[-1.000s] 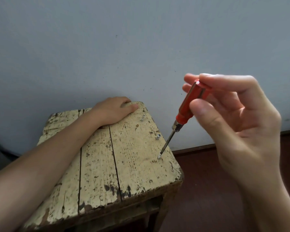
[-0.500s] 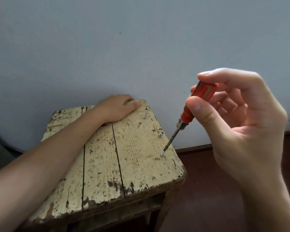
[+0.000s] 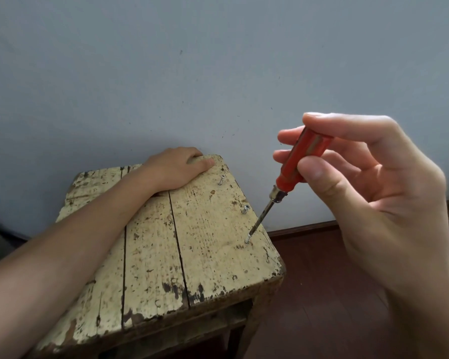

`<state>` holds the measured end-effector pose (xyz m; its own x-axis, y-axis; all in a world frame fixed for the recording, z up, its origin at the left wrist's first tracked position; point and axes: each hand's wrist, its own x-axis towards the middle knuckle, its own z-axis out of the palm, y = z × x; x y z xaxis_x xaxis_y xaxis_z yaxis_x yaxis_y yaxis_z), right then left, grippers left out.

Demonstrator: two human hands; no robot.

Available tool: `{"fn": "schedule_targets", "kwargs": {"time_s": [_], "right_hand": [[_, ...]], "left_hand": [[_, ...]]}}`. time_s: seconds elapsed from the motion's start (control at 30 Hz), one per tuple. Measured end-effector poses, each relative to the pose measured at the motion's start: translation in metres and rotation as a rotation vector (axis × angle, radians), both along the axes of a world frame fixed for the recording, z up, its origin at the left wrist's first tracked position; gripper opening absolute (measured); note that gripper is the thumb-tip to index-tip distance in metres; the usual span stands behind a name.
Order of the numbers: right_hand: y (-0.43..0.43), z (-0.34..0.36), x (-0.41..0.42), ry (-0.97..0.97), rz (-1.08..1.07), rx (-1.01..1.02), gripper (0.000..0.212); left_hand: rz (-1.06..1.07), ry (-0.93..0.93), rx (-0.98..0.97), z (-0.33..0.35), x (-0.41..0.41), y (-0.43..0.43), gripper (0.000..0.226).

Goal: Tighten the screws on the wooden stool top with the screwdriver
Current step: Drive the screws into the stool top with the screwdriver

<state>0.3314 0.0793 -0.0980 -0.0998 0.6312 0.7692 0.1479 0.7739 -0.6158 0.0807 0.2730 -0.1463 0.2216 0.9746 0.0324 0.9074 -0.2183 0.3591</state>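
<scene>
Currently my right hand (image 3: 373, 203) pinches the red handle of the screwdriver (image 3: 294, 165) between thumb and fingertips, with the fingers curled round it. The shaft slants down and to the left from that hand, and its tip sits on the head of the nearest screw (image 3: 247, 239), which stands a little proud of the stool top (image 3: 205, 268) near its right edge. Two more screws stick up beyond it along the same edge: a middle screw (image 3: 245, 209) and a far screw (image 3: 221, 180), the last just right of my left hand (image 3: 176, 167). That hand lies palm down on the far edge of the boards, fingers curled over the rim, holding it. Behind it is a grey wall (image 3: 166, 73); under my right hand is dark floor (image 3: 322, 281).
</scene>
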Motion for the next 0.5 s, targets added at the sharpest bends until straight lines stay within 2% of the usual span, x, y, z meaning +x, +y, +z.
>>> {"fn": "schedule_targets", "kwargs": {"time_s": [0.5], "right_hand": [[0.0001,-0.0075,-0.0005,-0.072,-0.157,0.066,0.032]], "left_hand": [[-0.005,-0.018,0.004,0.0004,0.0003,-0.002,0.061]]}}
